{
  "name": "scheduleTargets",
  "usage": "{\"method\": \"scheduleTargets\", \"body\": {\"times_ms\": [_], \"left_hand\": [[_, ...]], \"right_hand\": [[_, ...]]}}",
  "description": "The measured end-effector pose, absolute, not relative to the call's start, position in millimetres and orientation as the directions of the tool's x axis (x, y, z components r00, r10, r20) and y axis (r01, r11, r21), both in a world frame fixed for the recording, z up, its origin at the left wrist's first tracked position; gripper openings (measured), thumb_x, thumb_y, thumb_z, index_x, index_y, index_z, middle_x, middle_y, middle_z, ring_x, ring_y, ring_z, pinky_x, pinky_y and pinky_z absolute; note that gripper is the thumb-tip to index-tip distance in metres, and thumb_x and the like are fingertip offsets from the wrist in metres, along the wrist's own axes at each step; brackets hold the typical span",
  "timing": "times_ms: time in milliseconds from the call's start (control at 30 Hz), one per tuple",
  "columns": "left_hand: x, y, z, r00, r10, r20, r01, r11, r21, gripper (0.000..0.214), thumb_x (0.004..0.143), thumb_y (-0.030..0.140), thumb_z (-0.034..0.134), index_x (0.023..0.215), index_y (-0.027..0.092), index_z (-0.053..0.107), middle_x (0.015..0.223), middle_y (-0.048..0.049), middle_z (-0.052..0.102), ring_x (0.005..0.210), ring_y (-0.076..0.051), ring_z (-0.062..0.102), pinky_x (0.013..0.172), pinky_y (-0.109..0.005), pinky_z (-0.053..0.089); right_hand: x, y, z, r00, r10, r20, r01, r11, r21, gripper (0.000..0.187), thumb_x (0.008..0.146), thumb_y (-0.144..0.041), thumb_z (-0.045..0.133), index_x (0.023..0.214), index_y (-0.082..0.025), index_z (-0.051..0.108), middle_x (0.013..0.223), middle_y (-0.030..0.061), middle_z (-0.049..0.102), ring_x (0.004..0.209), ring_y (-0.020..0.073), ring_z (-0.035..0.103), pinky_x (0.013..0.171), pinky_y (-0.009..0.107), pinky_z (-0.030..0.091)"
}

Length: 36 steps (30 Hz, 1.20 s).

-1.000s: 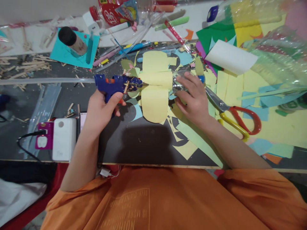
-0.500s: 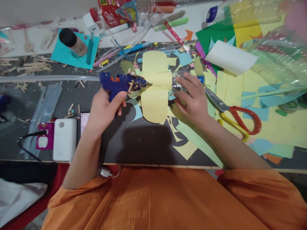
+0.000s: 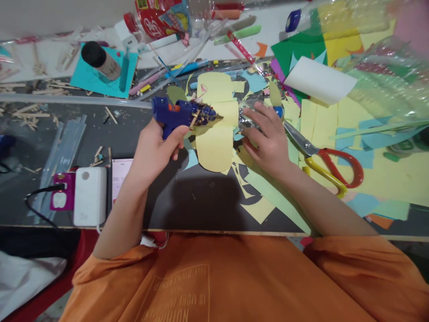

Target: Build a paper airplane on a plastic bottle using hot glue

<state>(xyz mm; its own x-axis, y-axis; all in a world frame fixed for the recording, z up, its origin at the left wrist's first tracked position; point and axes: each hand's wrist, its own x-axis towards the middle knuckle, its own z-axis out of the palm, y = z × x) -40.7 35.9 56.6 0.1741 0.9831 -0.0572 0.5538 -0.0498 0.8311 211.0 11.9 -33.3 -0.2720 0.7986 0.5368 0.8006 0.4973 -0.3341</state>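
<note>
My left hand is closed round the handle of a blue glue gun. Its nozzle points right, over the yellow paper band wrapped round a small clear plastic bottle. A clear glue stick runs out of the gun's back end to the left. Rounded yellow paper pieces stick out above and below the band like wings. My right hand grips the bottle from above near its blue cap, with the fingers bent over it. Whether the nozzle touches the paper, I cannot tell.
Scissors with red and yellow handles lie right of my right hand, among paper sheets and offcuts. At left are a white power bank, a phone and spare glue sticks. A red-labelled bottle lies behind.
My left hand has moved the glue gun to the right, so its nozzle reaches further along the yellow band. My right hand stays on the bottle.
</note>
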Motion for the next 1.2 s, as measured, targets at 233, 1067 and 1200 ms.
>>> {"method": "scheduleTargets", "body": {"times_ms": [233,1067,1200], "left_hand": [[-46.2,34.4,62.0,0.147,0.986,-0.072,0.636,-0.039,0.771,0.031,0.083,0.049,0.060,0.072,0.021,0.049,0.052,0.0051,0.053,0.035,-0.008,0.044,0.041,-0.026,0.034],[-126.6,74.0,50.9,-0.412,0.903,-0.124,0.366,0.289,0.885,0.018,0.062,0.030,0.064,0.068,0.020,0.050,0.046,0.0082,0.051,0.039,-0.008,0.043,0.040,-0.025,0.034],[-134.3,90.5,27.7,-0.285,0.911,-0.298,0.289,0.378,0.880,0.017,0.062,0.025,0.067,0.075,0.017,0.060,0.063,0.0014,0.064,0.056,-0.011,0.053,0.054,-0.029,0.043]], "right_hand": [[211.1,12.5,-36.3,-0.277,0.748,0.604,0.790,0.535,-0.300,0.014,0.093,-0.024,0.049,0.089,-0.026,0.063,0.131,0.0052,0.065,0.130,0.0276,0.053,0.111,0.053,0.040],[208.0,13.2,-34.4,-0.271,0.764,0.585,0.827,0.496,-0.265,0.014,0.091,-0.023,0.049,0.082,-0.027,0.059,0.130,0.0041,0.066,0.129,0.0261,0.055,0.112,0.051,0.040],[210.3,13.0,-34.7,-0.270,0.763,0.588,0.786,0.527,-0.322,0.014,0.093,-0.025,0.047,0.084,-0.027,0.058,0.131,0.0039,0.065,0.130,0.0272,0.054,0.113,0.053,0.038]]}}
